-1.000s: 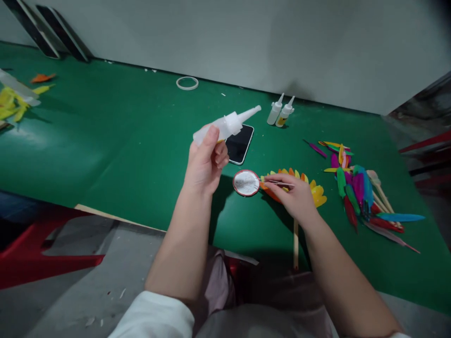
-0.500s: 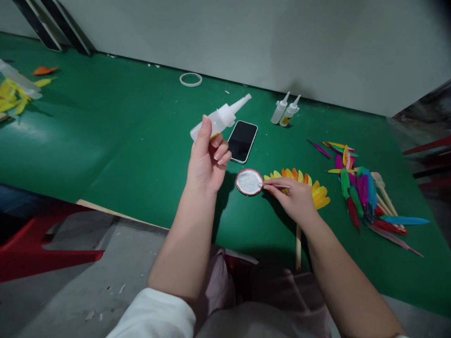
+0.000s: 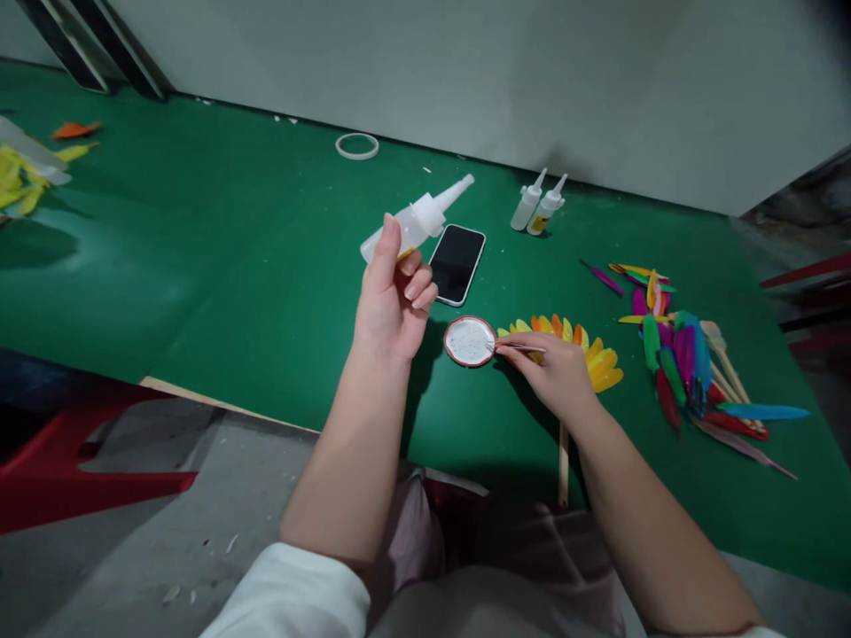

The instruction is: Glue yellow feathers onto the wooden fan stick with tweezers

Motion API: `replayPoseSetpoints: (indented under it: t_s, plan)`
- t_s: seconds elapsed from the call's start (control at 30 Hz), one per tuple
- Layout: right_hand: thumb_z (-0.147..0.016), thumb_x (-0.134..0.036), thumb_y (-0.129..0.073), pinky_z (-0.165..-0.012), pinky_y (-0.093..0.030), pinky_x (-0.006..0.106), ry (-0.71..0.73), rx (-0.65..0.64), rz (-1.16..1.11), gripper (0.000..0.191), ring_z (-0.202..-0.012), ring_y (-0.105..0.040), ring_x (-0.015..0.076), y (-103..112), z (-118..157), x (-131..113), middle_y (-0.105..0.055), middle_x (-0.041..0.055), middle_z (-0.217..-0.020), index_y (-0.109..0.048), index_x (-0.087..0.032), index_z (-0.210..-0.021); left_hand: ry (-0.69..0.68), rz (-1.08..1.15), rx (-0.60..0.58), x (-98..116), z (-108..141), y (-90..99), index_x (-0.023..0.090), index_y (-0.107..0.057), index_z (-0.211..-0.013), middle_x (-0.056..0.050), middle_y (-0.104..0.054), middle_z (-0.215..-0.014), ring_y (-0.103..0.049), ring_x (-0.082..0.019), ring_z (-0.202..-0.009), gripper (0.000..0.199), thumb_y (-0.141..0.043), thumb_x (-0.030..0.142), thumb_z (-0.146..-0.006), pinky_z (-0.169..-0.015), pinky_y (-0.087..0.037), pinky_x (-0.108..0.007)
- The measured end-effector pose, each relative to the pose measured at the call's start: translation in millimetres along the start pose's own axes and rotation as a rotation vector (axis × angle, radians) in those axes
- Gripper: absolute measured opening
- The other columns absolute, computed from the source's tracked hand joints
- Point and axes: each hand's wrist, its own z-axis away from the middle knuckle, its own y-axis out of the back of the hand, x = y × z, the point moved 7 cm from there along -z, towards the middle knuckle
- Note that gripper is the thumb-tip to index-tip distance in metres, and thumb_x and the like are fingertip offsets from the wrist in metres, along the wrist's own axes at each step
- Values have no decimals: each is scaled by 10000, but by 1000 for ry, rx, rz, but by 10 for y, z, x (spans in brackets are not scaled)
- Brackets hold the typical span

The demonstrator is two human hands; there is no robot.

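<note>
My left hand [image 3: 395, 297] is wrapped round a clear squeeze bottle [image 3: 405, 232] with a white pointed nozzle, tilted up to the right above the table. In my right hand [image 3: 555, 368] is a pair of thin metal tweezers [image 3: 522, 347], pinched between thumb and fingers. The tweezers' tips reach the right edge of a small round white dish [image 3: 469, 343] with a red rim; what they hold, if anything, is too small to make out. Partly under my right hand lies a fan of yellow and orange feathers [image 3: 604, 365] with a wooden handle [image 3: 564, 465].
A phone [image 3: 457, 264] lies behind the dish. Two small bottles [image 3: 535, 213] stand near the wall, and a white ring [image 3: 357, 146] lies farther left. Colourful feathers [image 3: 688, 354] and wooden sticks [image 3: 729, 372] are piled at right. Yellow feathers [image 3: 27, 182] lie far left. A red stool [image 3: 99, 492] stands below.
Both hands hold nearly the same pose over the table, still with the bottle and tweezers. The view has shifted very slightly; nothing was picked up or let go.
</note>
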Motion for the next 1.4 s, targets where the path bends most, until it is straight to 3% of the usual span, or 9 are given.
replayPoseSetpoints:
  t_s: [0.9, 0.97, 1.1, 1.17, 1.4]
  plan:
    - [-772, -282, -625, -682, -539, 390, -51, -18, -91, 78, -758, -673, 216, -25, 4, 13, -718, 3, -814, -696, -274, -805, -11, -75, 7, -5, -10, 8, 201, -501, -719, 81, -348, -488, -302, -18, -325, 316, -607, 497, -751, -305, -240, -175]
    - [-761, -285, -634, -692, -545, 394, -92, 60, -166, 72, -759, -673, 215, 53, 10, -4, -719, 3, -809, -700, -273, -787, -10, -97, 13, -14, -10, 7, 200, -496, -705, 83, -333, -468, -297, -23, -323, 341, -597, 523, -746, -308, -234, -178]
    - [-718, -263, -675, -673, -557, 360, -206, 444, -396, 54, -722, -674, 202, 414, 87, 19, -712, 21, -760, -704, -235, -755, -40, -162, -39, -63, -2, -49, 187, -458, -615, 78, -298, -405, -292, -37, -321, 442, -570, 603, -716, -316, -213, -191]
    - [-702, -243, -689, -625, -561, 351, -231, 578, -540, 60, -654, -671, 196, 561, 129, 48, -699, 28, -718, -697, -212, -753, -62, -178, -59, -99, 8, -83, 186, -416, -571, 71, -300, -384, -300, -42, -320, 483, -581, 625, -687, -322, -203, -197]
    - [-681, -267, -716, -557, -562, 324, -222, 631, -882, 81, -555, -649, 167, 680, 154, 57, -673, 8, -652, -683, -223, -740, -52, -147, -9, -258, 45, -133, 196, -352, -593, 81, -307, -386, -310, -40, -309, 525, -618, 647, -626, -329, -196, -199]
